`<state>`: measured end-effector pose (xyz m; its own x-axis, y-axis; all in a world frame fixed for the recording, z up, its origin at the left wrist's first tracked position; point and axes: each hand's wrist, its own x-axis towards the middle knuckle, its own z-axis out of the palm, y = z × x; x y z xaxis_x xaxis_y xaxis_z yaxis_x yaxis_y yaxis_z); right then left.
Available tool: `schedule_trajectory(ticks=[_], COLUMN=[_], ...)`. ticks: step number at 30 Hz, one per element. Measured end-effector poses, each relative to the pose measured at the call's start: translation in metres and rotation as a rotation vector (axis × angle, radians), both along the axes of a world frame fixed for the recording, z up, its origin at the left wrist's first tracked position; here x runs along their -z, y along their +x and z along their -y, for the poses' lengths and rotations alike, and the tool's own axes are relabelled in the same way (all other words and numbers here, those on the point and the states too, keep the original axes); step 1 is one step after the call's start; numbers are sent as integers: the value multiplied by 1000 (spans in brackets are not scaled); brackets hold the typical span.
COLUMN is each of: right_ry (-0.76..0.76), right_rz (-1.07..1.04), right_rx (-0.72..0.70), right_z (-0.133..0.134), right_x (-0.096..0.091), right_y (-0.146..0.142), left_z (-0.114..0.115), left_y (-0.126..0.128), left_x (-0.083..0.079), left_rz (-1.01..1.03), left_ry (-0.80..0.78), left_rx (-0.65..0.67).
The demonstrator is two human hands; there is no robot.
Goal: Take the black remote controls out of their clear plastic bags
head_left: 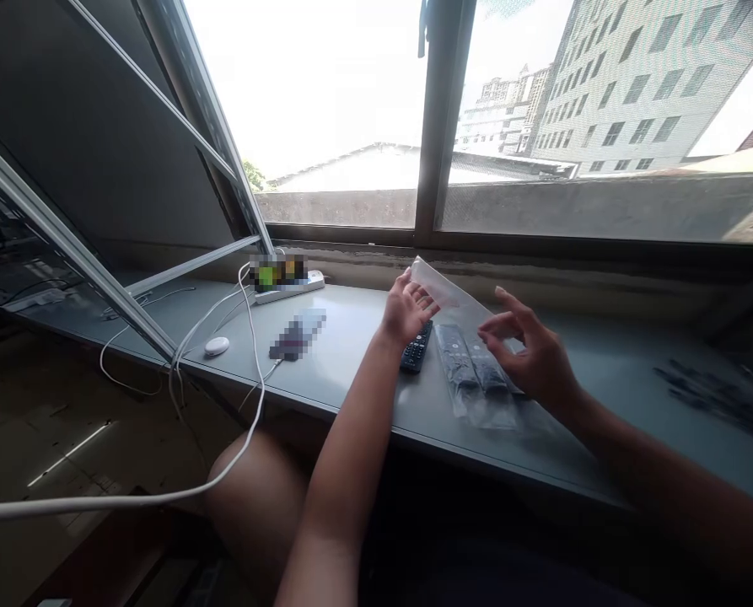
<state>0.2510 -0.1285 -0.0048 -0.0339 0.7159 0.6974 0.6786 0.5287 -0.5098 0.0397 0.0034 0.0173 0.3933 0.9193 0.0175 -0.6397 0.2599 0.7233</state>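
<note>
A clear, frosted plastic bag (449, 291) is stretched at a slant between my hands, above the table. My left hand (406, 314) grips its upper left corner between thumb and fingers, the other fingers loosely curled. At the opposite end, my right hand (524, 346) pinches the bag's edge with thumb and fingertips. Beneath the left hand lies a black remote control (416, 350) with rows of buttons, partly covered by the hand. Beside it, under the held bag, remote controls in clear bags (470, 371) lie side by side on the table.
The grey table (344, 354) runs along a window. To the left are a white power strip (291, 287), a blurred phone-like object (297, 335), a round white device (217, 346) and white cables (259, 388). A metal frame (114, 291) leans there. Dark items (718, 396) lie far right.
</note>
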Motion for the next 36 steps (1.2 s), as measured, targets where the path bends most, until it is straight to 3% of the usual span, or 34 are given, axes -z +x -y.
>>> schedule_trajectory(ticks=[3, 8, 11, 14, 19, 26, 31, 36], right_ry=[52, 97, 136, 232, 301, 280, 280, 278], right_rz=[69, 191, 209, 234, 237, 228, 208, 228], right_rx=[61, -30, -39, -53, -31, 1, 63, 3], right_z=[0, -1, -3, -6, -10, -9, -8, -8], right_x=[1, -2, -1, 2, 6, 6, 5, 6], right_y=[2, 4, 6, 8, 10, 9, 6, 5], left_z=[6, 9, 8, 6, 1, 5, 3, -6], left_y=[5, 8, 8, 8, 10, 9, 11, 13], left_x=[2, 9, 13, 16, 19, 24, 24, 30], left_rz=[-100, -232, -308, -320, -304, -333, -260, -211], left_ry=[60, 169, 230, 237, 204, 218, 234, 234], left_rx=[164, 394, 463, 425, 255, 382, 231, 129])
